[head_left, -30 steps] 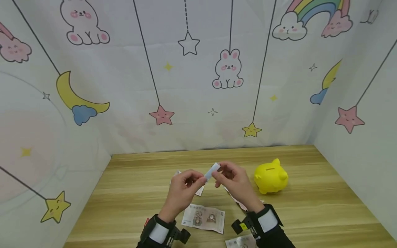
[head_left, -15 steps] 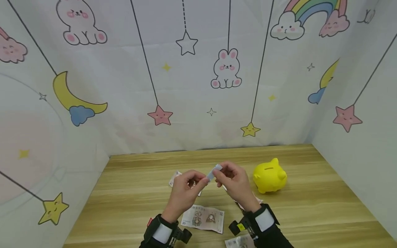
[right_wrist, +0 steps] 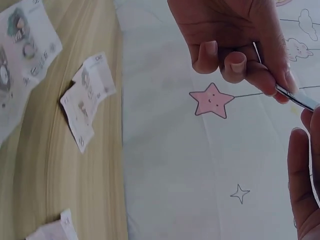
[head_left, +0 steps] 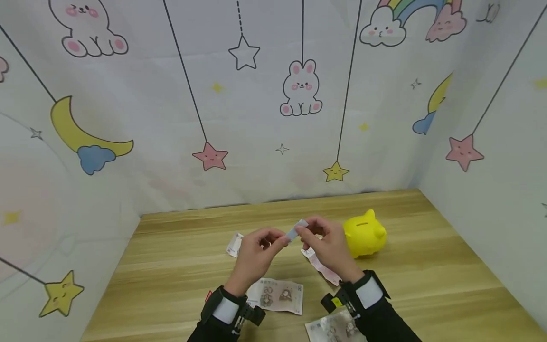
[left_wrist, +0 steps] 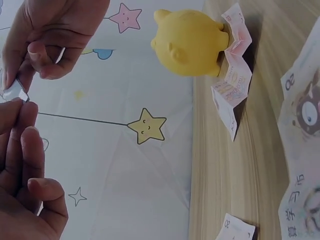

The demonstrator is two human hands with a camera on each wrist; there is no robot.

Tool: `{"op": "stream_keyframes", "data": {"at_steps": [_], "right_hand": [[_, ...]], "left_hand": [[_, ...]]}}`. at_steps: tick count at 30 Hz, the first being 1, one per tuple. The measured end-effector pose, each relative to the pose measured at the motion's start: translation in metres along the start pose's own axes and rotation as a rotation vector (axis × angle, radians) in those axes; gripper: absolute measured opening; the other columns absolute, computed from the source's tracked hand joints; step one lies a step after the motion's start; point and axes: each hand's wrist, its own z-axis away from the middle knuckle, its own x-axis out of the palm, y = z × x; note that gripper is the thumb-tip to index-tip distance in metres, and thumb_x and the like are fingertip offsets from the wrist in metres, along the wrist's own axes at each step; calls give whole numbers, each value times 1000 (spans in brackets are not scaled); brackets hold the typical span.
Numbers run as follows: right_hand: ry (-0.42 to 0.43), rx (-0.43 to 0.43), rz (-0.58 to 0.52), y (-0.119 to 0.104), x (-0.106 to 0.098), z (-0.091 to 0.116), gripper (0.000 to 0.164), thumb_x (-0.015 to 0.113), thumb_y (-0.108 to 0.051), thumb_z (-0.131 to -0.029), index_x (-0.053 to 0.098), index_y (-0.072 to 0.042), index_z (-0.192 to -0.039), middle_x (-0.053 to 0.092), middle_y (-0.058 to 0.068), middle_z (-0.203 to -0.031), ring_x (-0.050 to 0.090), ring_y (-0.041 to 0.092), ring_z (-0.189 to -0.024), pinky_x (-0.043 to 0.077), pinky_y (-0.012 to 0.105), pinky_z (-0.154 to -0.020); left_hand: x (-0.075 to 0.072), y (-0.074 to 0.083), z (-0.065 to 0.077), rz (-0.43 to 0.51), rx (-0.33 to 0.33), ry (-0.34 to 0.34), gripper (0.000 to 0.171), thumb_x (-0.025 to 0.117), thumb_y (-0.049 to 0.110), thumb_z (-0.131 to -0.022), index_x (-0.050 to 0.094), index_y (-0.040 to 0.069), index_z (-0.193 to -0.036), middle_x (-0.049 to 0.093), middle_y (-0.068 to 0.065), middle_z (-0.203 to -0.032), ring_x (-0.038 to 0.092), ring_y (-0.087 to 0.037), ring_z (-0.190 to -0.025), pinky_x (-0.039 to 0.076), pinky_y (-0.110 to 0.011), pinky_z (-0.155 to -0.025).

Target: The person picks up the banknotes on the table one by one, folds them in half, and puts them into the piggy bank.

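Observation:
Both hands meet over the table, holding a small pale-blue folded strip of paper (head_left: 297, 229) between them. The left hand (head_left: 258, 254) pinches its lower end between thumb and forefinger. At the upper end, the thumb and fingers of the right hand (head_left: 332, 242) grip it. In the left wrist view the folded strip (left_wrist: 17, 91) spans the gap between the two sets of fingertips. A yellow piggy bank (head_left: 365, 235) with a slot on top stands just beyond the right hand, which overlaps its left side in the head view.
On the wooden table (head_left: 183, 266) lie creased play banknotes: a flat note (head_left: 282, 295) below the hands, a note (head_left: 333, 327) at the front edge, a zigzag-folded note (head_left: 322, 267) under the right wrist, and a note (head_left: 234, 244) behind the left hand. Printed cloth (head_left: 256, 180) walls the back and sides.
The head view has shifted, so the scene slides left and slightly up. Both hands keep their hold on the folded strip, with only slight movement. The right hand now overlaps the piggy bank.

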Motion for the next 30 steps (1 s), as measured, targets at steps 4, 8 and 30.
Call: {"op": "stream_keyframes", "data": {"at_steps": [4, 8, 30], "right_hand": [[-17, -83, 145, 0, -24, -4, 6, 73, 1, -99, 75, -2, -103, 70, 4, -80, 64, 14, -59, 56, 30, -57], [-62, -133, 307, -1, -59, -10, 13, 76, 4, -96, 77, -5, -105, 74, 3, -86, 66, 10, -61, 57, 27, -60], [-360, -105, 913, 10, -170, -34, 12, 82, -3, -93, 82, -8, -104, 80, 3, -99, 70, 19, -81, 62, 38, -75]], "left_hand": [[13, -1, -11, 10, -30, -54, 11, 76, 22, -102, 81, 14, -107, 77, 2, -94, 63, -11, -79, 47, -26, -68], [30, -6, -24, -24, -19, -101, 19, 77, 24, -101, 80, 14, -117, 77, 0, -105, 67, -16, -89, 51, -28, -73], [163, -34, -77, -174, -123, -381, 97, 92, 49, -83, 42, 24, -163, 54, 2, -155, 54, -20, -135, 46, -44, -114]]}}
